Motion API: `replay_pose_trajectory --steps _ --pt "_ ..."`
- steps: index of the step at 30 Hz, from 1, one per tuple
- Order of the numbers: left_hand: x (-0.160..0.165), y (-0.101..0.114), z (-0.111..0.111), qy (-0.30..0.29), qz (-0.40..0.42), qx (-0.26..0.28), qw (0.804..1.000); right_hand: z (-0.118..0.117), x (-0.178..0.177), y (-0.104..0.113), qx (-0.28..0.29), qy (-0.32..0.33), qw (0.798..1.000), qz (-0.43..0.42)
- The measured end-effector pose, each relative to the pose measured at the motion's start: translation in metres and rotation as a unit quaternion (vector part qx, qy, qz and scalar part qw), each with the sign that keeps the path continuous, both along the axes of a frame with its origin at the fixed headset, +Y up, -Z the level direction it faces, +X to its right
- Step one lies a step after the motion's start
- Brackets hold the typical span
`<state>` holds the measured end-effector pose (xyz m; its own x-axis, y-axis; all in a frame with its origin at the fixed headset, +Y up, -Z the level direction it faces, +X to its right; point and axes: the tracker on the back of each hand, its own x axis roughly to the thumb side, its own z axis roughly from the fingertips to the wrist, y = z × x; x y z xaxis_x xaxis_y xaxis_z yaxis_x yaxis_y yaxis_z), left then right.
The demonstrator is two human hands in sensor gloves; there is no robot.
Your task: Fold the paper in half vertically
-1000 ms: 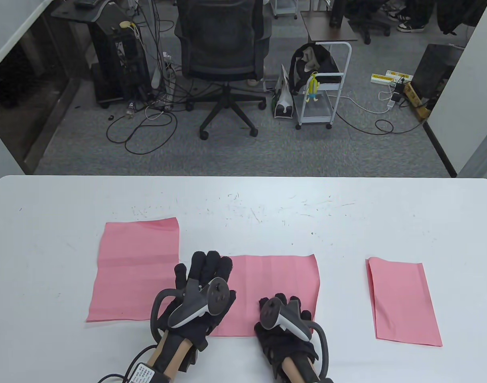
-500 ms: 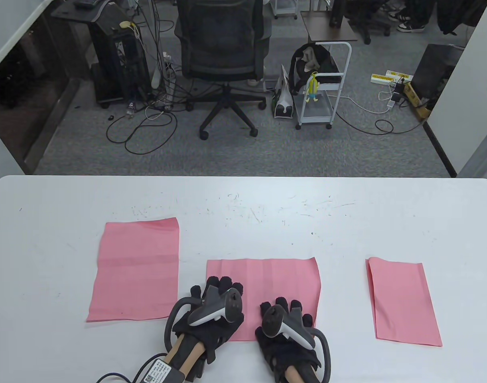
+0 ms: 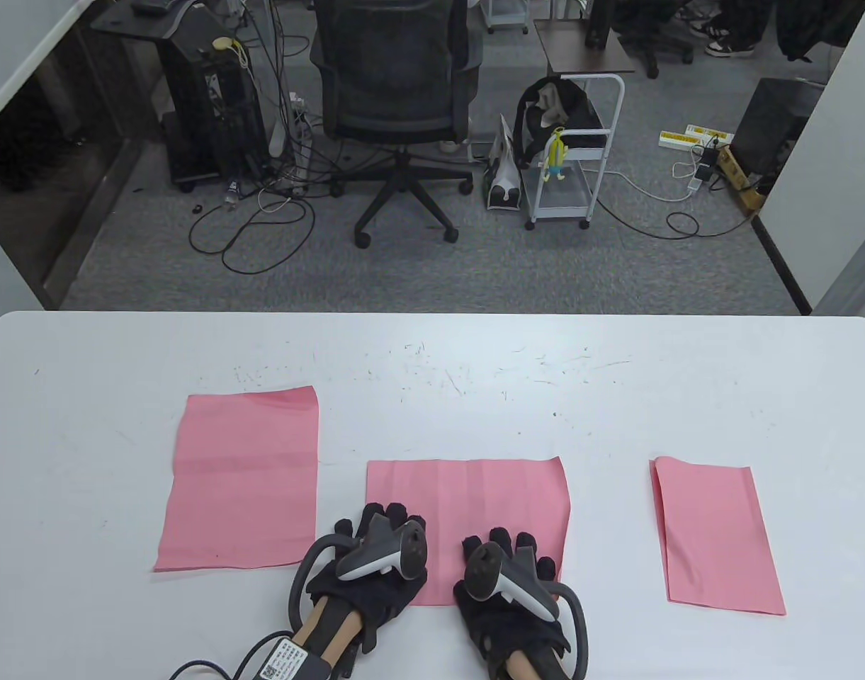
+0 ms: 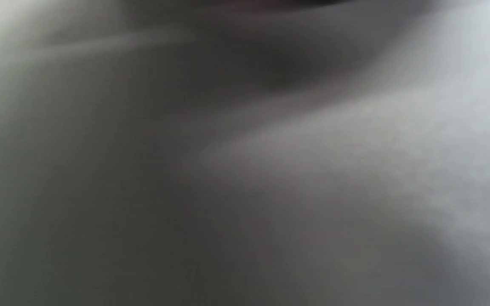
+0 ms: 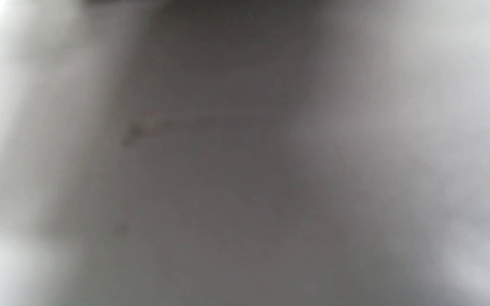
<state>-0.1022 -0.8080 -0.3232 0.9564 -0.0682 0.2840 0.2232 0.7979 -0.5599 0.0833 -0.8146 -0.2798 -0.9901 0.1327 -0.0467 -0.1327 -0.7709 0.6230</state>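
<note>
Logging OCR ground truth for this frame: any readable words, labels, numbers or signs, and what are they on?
No text can be read in any view.
White tag on the cable at the left hand's wrist: printed lines and a code square, too small to read.
Yellow-and-white power strips on the floor: markings, too small to read.
Pink papers: no print.
Both wrist views: blurred grey, nothing legible.

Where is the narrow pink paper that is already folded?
In the table view the folded pink paper lies at the right of the white table, apart from the middle pink sheet and beyond the right hand.
</note>
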Motion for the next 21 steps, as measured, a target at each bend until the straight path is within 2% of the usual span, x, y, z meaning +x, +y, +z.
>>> replay_pose_trajectory --steps 7,12,14,16,18,21 --pt "0.0 0.0 0.0 0.0 0.001 -0.002 1.0 -0.002 -0.001 0.008 0.026 -0.01 0.999 0.02" --pt "0.0 0.0 0.0 0.0 0.001 -0.004 1.0 -0.015 0.01 0.038 0.054 -0.034 0.998 -0.023" --pt "0.0 0.0 0.0 0.0 0.001 -0.005 1.0 -0.027 0.02 0.053 0.068 -0.055 0.996 -0.035" --pt "0.0 0.001 0.0 0.0 0.001 -0.005 1.0 -0.044 0.035 0.07 0.092 -0.096 0.991 -0.001" --pt "0.0 0.001 0.0 0.0 0.001 -0.006 1.0 -0.058 0.048 0.077 0.104 -0.121 0.987 0.018" --pt "0.0 0.001 0.0 0.0 0.002 -0.006 1.0 -0.082 0.071 0.076 0.083 -0.169 0.982 0.007"
